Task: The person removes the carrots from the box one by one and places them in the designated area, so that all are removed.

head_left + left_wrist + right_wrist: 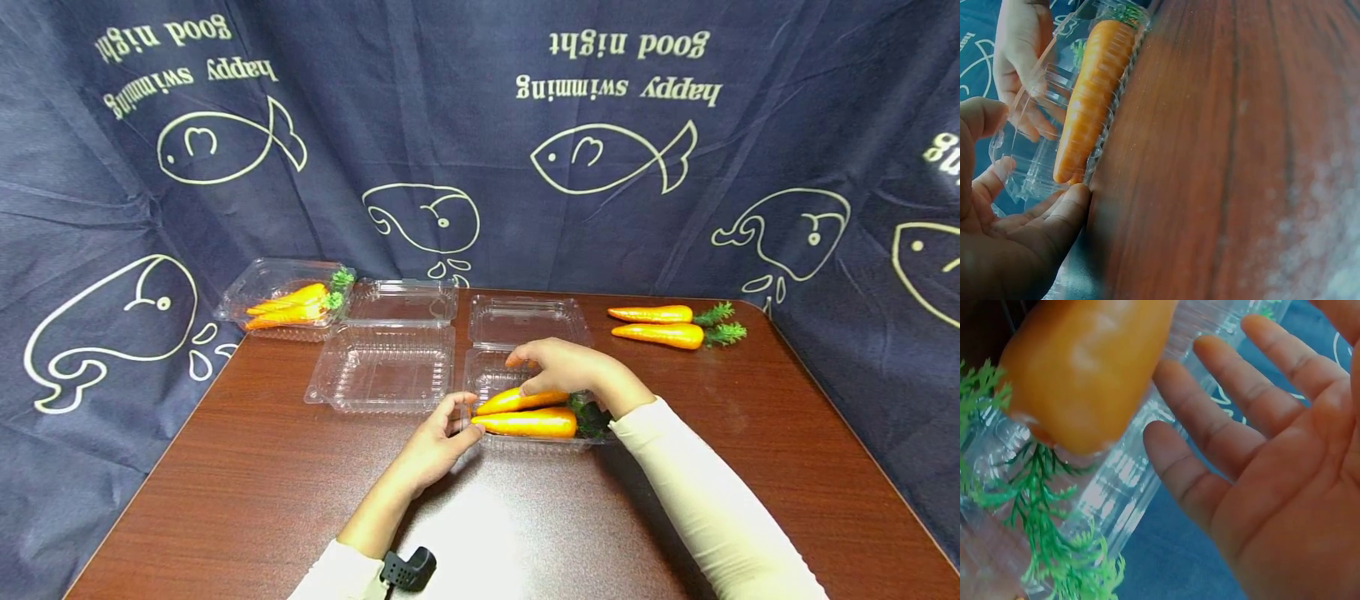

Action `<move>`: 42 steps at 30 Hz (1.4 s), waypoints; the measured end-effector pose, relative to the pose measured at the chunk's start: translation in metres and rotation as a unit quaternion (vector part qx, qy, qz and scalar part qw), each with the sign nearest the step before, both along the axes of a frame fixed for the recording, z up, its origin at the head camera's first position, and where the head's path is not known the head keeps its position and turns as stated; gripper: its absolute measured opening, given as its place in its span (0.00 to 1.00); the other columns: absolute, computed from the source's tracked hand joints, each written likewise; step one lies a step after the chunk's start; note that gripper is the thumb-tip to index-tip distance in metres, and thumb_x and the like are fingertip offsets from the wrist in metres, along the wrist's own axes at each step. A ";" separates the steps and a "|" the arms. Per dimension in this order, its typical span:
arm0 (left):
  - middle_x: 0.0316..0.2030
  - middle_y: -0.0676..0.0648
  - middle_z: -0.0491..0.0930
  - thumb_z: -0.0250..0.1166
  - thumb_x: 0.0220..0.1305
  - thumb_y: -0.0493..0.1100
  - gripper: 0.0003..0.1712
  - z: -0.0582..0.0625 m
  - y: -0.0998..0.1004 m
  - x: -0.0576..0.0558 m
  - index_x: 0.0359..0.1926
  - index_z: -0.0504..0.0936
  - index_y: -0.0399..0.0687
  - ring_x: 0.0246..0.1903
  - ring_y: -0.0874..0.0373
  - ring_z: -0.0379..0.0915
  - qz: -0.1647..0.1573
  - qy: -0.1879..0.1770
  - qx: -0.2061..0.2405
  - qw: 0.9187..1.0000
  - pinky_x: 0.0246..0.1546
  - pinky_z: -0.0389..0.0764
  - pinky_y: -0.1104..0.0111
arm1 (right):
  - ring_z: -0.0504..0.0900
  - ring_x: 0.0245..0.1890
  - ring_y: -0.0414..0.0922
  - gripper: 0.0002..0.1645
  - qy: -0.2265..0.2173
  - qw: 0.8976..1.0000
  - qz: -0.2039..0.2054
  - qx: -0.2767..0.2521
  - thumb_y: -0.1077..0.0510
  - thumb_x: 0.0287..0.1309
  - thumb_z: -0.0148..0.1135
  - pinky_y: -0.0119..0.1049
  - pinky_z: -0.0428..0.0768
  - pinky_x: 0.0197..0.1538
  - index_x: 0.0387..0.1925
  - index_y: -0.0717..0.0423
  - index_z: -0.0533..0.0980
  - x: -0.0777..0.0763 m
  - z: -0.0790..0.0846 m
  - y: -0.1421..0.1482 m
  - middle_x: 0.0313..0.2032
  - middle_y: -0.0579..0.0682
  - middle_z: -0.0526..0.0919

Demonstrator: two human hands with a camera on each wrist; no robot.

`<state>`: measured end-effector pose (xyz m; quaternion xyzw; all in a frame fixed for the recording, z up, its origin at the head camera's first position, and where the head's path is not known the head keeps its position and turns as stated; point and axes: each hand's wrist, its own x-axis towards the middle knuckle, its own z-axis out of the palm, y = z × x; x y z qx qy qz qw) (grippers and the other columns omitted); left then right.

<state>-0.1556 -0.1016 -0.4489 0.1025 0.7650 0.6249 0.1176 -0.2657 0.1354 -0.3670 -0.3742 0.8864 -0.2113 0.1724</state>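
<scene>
A clear plastic clamshell container lies with its lid folded back. Two orange carrots, a front one and a rear one, lie side by side in its base, green tops to the right. My left hand holds the base's left end, with thumb and fingers around the corner near the carrot tips. Above the rear carrot is my right hand, its thumb close to that carrot. In the right wrist view the fingers are spread and fairly straight, beside a carrot's thick end.
Another clear container stands unfolded to the left. Behind it at far left, a container holds carrots. Two loose carrots lie at the back right. A dark printed curtain surrounds the brown table.
</scene>
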 end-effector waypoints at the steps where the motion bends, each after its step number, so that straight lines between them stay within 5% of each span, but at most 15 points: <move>1: 0.58 0.40 0.73 0.62 0.69 0.46 0.29 0.000 0.000 0.000 0.68 0.66 0.49 0.55 0.52 0.75 0.000 0.000 0.001 1.000 0.51 0.75 0.59 | 0.79 0.54 0.55 0.28 -0.002 1.000 0.004 0.004 0.58 0.57 0.69 0.50 0.75 0.58 0.58 0.61 0.76 -0.001 -0.001 -0.001 0.56 0.55 0.80; 12: 0.53 0.44 0.76 0.61 0.70 0.47 0.28 0.003 0.000 0.002 0.67 0.66 0.50 0.45 0.56 0.76 -0.001 0.007 -0.026 1.000 0.41 0.74 0.63 | 0.80 0.49 0.51 0.25 -0.045 0.997 0.035 0.047 0.60 0.56 0.71 0.45 0.77 0.54 0.56 0.59 0.78 -0.004 -0.014 -0.007 0.52 0.53 0.82; 25: 0.51 0.45 0.80 0.61 0.69 0.47 0.29 0.003 0.000 0.002 0.68 0.66 0.49 0.46 0.55 0.76 0.003 0.004 -0.025 1.000 0.41 0.74 0.62 | 0.79 0.41 0.41 0.20 -0.044 0.997 0.045 0.048 0.65 0.55 0.69 0.37 0.77 0.48 0.52 0.56 0.81 -0.005 -0.017 -0.006 0.42 0.46 0.84; 42: 0.51 0.43 0.76 0.62 0.68 0.45 0.27 0.000 0.001 0.001 0.65 0.68 0.46 0.48 0.54 0.76 0.018 0.030 -0.031 0.999 0.43 0.76 0.64 | 0.78 0.38 0.41 0.17 0.017 0.998 0.046 0.037 0.65 0.56 0.67 0.40 0.76 0.46 0.49 0.51 0.82 -0.003 -0.003 -0.004 0.37 0.40 0.82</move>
